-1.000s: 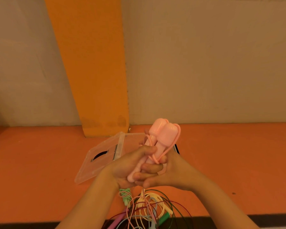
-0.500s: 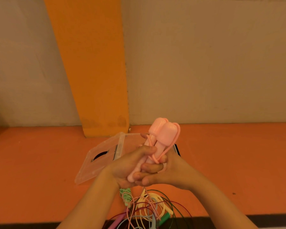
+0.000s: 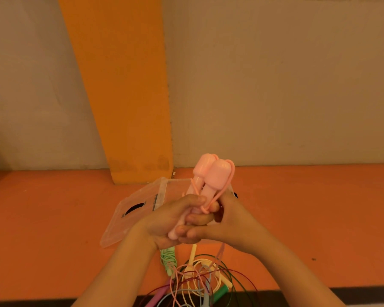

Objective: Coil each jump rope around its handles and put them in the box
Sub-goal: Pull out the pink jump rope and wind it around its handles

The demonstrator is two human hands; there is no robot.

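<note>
Two seemingly light, rigid handles (image 3: 211, 173) are sitting clamped low in the left hand (image 3: 164, 220) and right hand (image 3: 228, 222), which are pinning the probably springy cord (image 3: 222, 191).

The jump rope (image 3: 211, 176) has 2 pale pink handles and a slightly deeper pink cord. The box lid (image 3: 129, 220) is clear, the floor (image 3: 53, 218) plain orange, and the wall (image 3: 275, 85) beige with 1 broad yellow-orange band (image 3: 120, 85). The tangled ropes (image 3: 197, 280) mix pale yellow, dark green, maroon, light blue and purple, beside a mint-green coiled rope (image 3: 167, 258).
</note>
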